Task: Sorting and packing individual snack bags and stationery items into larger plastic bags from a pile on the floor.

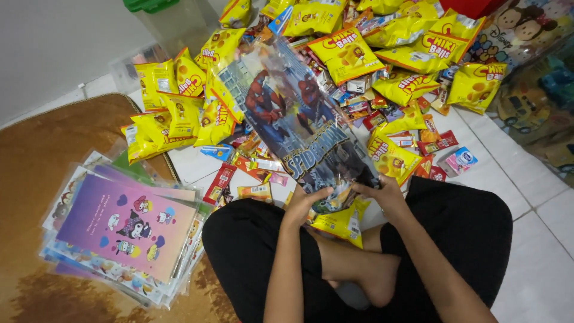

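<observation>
black trousers (472, 227), bare forearms and a bare foot (376, 278).

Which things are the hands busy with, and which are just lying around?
In hand:
- left hand and right hand on the long clear plastic bag printed with a red-and-blue superhero
- yellow snack packet at its mouth

Lying about:
- heap of yellow snack packets
- stack of cartoon-printed plastic bags
- small red wrapped sweets
</observation>
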